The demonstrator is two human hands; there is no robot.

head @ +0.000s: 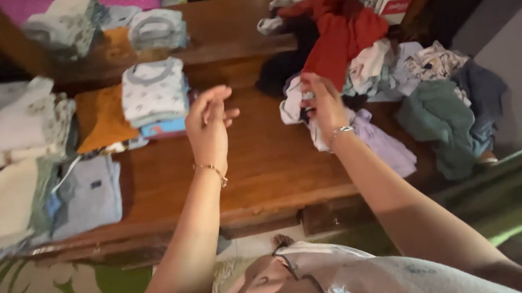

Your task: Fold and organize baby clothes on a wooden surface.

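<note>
- The right hand (323,103) is reaching into the unsorted clothes heap (391,79) on the right side of the wooden worktop (263,166), fingers closed around a pale, light-coloured garment (295,103) at the heap's near edge. The grip looks like a pinch-and-lift, which fits pulling one piece free of the tangle.
- The left hand (209,123) hovers above the bare middle of the worktop, palm turned inward, fingers loosely spread and holding nothing. It sits close beside the right, seemingly ready to take the other end of the cloth.
- Both forearms stretch forward from the body, each wrist wearing a thin bracelet.
- A red garment (343,32) lies on top of the heap, with a dark green garment (441,119) drooping off the right edge.
- Folded stacks stand well apart on the left: a patterned white stack (154,92), an orange piece (104,118), and a blue-grey piece (90,195) nearer the front, apparently kept clear of the loose pile.
</note>
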